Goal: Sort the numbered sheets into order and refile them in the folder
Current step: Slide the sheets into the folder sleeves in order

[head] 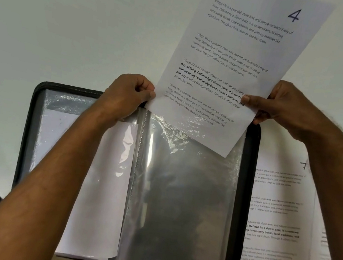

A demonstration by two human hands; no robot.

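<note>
- Sheet 4 [230,72] up in the upper right of the frame, tilted, lower corner already slid inside the open top of the clear sleeve [180,198] on the folder's right half.
- Left hand [126,96] at centre, fingers closed in a pinch right where the sheet's lower left edge meets the sleeve mouth; cannot tell whether paper, plastic or both caught there.
- Right hand [285,106] to the right of centre, thumb on top and fingers behind, clamped on the sheet's right edge.
- Probably light, floppy paper, easy to crease; best held by both side edges, low down, and fed in straight.
- Sleeve plastic thin, crinkled, glossy; likely to cling and snag a corner.
- Black zip folder [30,131] open flat across the lower centre, a filed page showing in the left pocket.
- Handwritten "4" at top right of the held sheet; printed lines starting "Village life is a peaceful, close-knit, and nature-connected way of living".
- Sheet 7 [282,213] flat at lower right beside the folder, "7" pencilled at its top.
</note>
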